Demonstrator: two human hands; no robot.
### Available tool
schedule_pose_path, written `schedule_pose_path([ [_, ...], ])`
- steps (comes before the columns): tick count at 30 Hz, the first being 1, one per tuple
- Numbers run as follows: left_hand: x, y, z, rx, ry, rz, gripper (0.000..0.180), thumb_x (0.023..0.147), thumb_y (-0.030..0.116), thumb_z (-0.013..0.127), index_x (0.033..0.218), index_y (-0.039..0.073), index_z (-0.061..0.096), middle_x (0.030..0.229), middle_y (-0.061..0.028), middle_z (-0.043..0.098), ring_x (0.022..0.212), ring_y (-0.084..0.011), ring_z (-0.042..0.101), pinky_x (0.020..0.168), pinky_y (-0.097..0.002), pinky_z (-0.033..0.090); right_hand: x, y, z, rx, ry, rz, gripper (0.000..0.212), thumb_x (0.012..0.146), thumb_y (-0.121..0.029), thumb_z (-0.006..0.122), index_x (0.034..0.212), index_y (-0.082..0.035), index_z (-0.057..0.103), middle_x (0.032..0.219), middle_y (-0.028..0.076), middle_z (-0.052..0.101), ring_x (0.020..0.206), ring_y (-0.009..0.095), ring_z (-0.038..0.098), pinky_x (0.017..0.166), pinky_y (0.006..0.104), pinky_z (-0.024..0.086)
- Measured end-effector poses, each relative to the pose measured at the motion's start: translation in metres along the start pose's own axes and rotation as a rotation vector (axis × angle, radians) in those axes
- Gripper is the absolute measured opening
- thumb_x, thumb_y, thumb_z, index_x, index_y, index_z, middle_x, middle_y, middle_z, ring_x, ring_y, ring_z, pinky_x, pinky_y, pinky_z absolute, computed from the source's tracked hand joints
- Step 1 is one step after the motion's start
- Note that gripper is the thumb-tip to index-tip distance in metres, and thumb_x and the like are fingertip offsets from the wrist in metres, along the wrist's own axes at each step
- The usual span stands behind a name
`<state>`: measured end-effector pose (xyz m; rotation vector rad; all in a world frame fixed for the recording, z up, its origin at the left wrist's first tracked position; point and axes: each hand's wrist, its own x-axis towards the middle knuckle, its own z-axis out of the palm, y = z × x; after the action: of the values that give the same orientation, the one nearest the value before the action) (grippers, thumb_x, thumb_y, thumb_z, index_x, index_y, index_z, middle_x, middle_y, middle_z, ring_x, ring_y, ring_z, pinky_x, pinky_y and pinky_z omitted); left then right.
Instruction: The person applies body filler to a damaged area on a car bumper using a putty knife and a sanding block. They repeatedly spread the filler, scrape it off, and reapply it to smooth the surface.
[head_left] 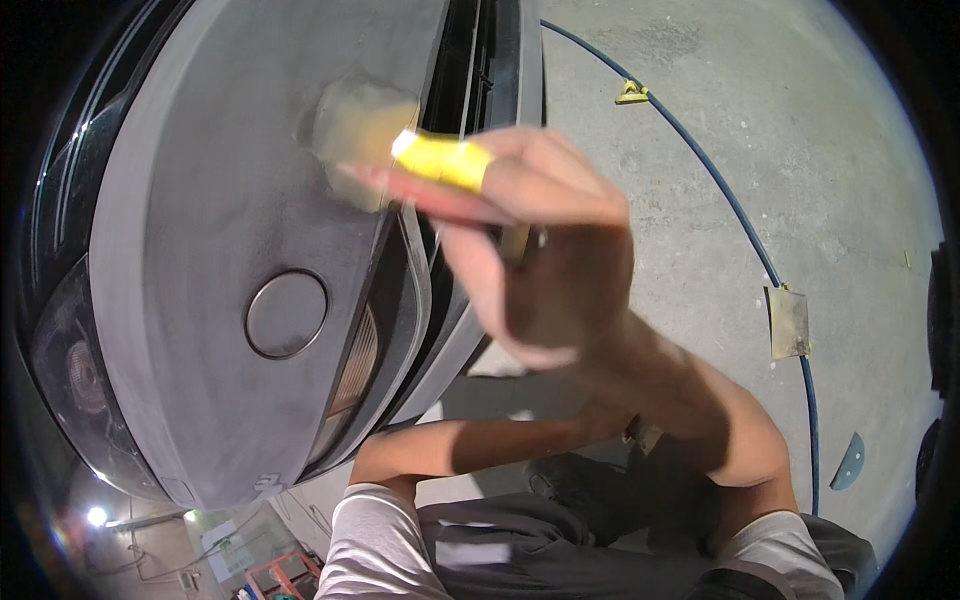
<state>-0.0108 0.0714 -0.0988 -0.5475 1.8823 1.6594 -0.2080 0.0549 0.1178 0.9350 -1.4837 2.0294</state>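
Note:
My right hand (555,240), blurred by motion, is closed round a sanding block (440,162) with a yellow top and a thin reddish layer beneath. The block's front end overlaps a sanded filler patch (370,125) on a matte grey car bumper (220,210). Whether block and bumper touch, I cannot tell. Below, my left forearm crosses to the right, passing under the right one. My left hand (607,420) is mostly hidden there, its fingers out of sight. A small beige piece (645,434) shows beside it, too unclear to name.
A blue hose (715,172) curves along the concrete floor at right. Along it lie a small yellow tool (632,93) and a sandpaper sheet (790,322); a blue-grey half disc (848,462) rests nearby. A headlight (85,370) borders the bumper. At lower left stands a red-framed rack (282,575).

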Motion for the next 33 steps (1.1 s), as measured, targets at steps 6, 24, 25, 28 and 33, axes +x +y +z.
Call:
schedule_pose_path([
  [6,-0.001,0.016,-0.005,-0.019,-0.022,-0.192,0.033,0.102,0.025,0.061,0.112,-0.005,0.067,0.091,-0.0114,0.070,0.078,-0.0192,0.067,0.071,-0.0372,0.055,0.027,0.031,-0.007,-0.091,-0.057,0.167,0.028,0.088,-0.003,0.071,0.116,-0.001,0.077,0.095,0.009,0.072,0.081,0.015,0.066,0.074,0.0261,0.051],
  [24,0.007,-0.008,0.002,0.087,0.005,0.038,0.032,0.102,0.027,0.063,0.115,-0.002,0.067,0.089,-0.0074,0.070,0.069,-0.0142,0.064,0.064,-0.0339,0.053,0.012,0.020,-0.009,-0.098,-0.027,0.200,0.032,0.084,0.001,0.072,0.116,-0.004,0.078,0.096,0.010,0.072,0.079,0.015,0.066,0.071,0.0269,0.051],
  [25,0.008,-0.006,0.001,-0.031,-0.007,0.013,0.032,0.102,0.027,0.063,0.115,-0.002,0.067,0.089,-0.0073,0.070,0.069,-0.0142,0.064,0.064,-0.0338,0.053,0.019,0.027,-0.010,-0.115,-0.023,0.182,0.032,0.086,0.000,0.072,0.117,-0.004,0.078,0.095,0.009,0.072,0.079,0.014,0.066,0.072,0.0260,0.051],
  [28,0.007,0.000,-0.001,-0.127,-0.024,-0.155,0.033,0.102,0.027,0.063,0.117,-0.002,0.067,0.090,-0.0077,0.071,0.072,-0.0147,0.065,0.066,-0.0341,0.053,0.027,0.035,-0.006,-0.090,-0.030,0.231,0.031,0.088,-0.004,0.074,0.119,-0.006,0.078,0.093,0.009,0.072,0.079,0.014,0.066,0.075,0.0257,0.052],
  [33,0.001,0.001,-0.002,0.107,0.022,0.103,0.034,0.103,0.027,0.063,0.119,-0.003,0.066,0.094,-0.0100,0.072,0.077,-0.0167,0.067,0.068,-0.0354,0.055,0.007,0.013,0.006,-0.040,0.018,0.135,0.034,0.081,-0.002,0.079,0.115,-0.008,0.079,0.098,0.011,0.072,0.084,0.020,0.070,0.076,0.0280,0.054],
])
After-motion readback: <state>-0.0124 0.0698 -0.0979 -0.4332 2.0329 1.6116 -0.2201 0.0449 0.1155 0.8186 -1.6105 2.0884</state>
